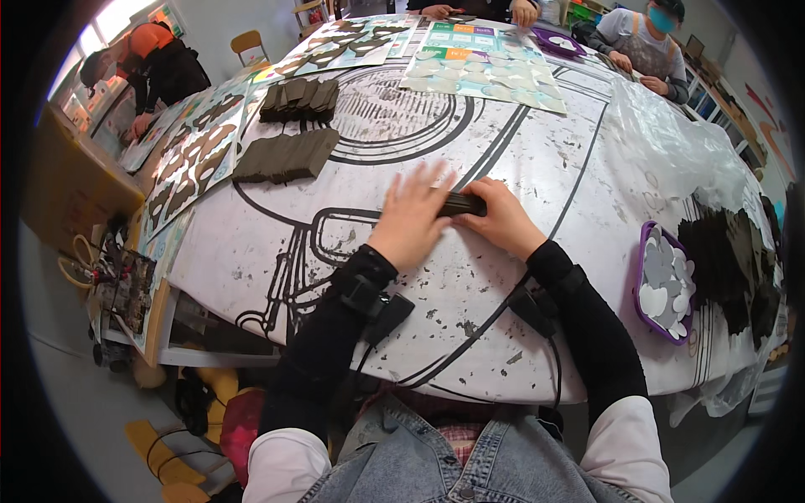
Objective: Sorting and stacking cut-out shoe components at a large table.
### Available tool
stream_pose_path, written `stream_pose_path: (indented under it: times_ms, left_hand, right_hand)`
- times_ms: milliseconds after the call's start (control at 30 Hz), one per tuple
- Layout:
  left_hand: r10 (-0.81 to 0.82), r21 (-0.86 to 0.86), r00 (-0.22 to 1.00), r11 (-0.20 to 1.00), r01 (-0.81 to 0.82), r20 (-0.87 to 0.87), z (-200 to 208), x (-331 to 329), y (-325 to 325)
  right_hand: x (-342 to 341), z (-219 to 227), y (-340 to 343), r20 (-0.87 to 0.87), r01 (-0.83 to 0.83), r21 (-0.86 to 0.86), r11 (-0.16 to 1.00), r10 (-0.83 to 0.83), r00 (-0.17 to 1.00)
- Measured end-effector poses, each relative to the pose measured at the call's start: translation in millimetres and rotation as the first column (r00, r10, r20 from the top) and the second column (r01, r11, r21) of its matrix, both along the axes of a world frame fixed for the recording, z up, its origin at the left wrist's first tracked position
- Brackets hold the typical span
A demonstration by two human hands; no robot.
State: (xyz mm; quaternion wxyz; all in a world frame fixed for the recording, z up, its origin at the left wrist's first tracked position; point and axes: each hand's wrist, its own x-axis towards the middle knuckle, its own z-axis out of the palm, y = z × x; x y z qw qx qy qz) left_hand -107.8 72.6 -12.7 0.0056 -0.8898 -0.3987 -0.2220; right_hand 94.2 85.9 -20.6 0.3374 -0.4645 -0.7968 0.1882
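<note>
- I have one table (453,289) filling my view, a white surface with black line drawing and worn flecks.
- I count three other people (163,63): one beyond the surface's left edge, two along its far edge.
- One crumpled clear plastic sheet (671,142) lies along the right edge.
- At least three printed sheets (485,30) run along the left and far edges; overlap there stops me counting further.
- One dark heap (725,260) sits by the right edge.
- Two dark stacks (287,156) lie toward the left edge, one behind the other.
- Two purple trays (640,289): one near the right edge, one at the far edge.
- Two hands are at work. My right hand (501,214) grips the bundle's right end, thumb in front, fingers behind. My left hand (411,220) is open, fingers spread and blurred, at the other end; I cannot tell whether it touches.
- One dark bundle (461,204) is between the hands, around the surface's middle, well in from the near edge. I'd hold its right end steady and pat the left end lightly, so the layers line up without fanning.
- Grey and white pieces (662,277) fill the nearer tray, too overlapped to count.
</note>
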Motion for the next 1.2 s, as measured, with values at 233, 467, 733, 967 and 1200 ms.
stream_pose_path:
  times_ms: [233,467,733,967,1200]
  left_hand:
    - [0.032,-0.237,0.945,0.97,0.048,0.324,-25.2,-16.1,18.6]
    - [-0.014,-0.22,0.929,0.97,0.102,0.37,-18.9,-12.1,16.4]
    - [0.025,-0.203,0.941,0.978,0.047,0.336,-17.3,-11.0,14.4]
    - [0.061,-0.158,0.961,0.987,-0.018,0.271,-15.1,-10.5,15.9]
    - [0.112,-0.127,0.96,0.989,-0.081,0.255,-11.7,-13.9,14.0]
  right_hand:
    - [9.1,13.1,-10.3,0.397,0.11,0.118,0.987,-0.148,0.906]
    - [4.3,-0.2,-16.1,0.555,0.093,0.112,0.989,-0.139,0.82]
    - [-1.8,-0.8,-17.1,0.562,0.058,0.123,0.991,-0.118,0.818]
    - [-2.6,7.2,-14.8,0.422,0.062,0.23,0.971,-0.157,0.893]
    - [1.1,22.6,-6.2,0.156,-0.024,0.092,0.996,0.009,0.988]
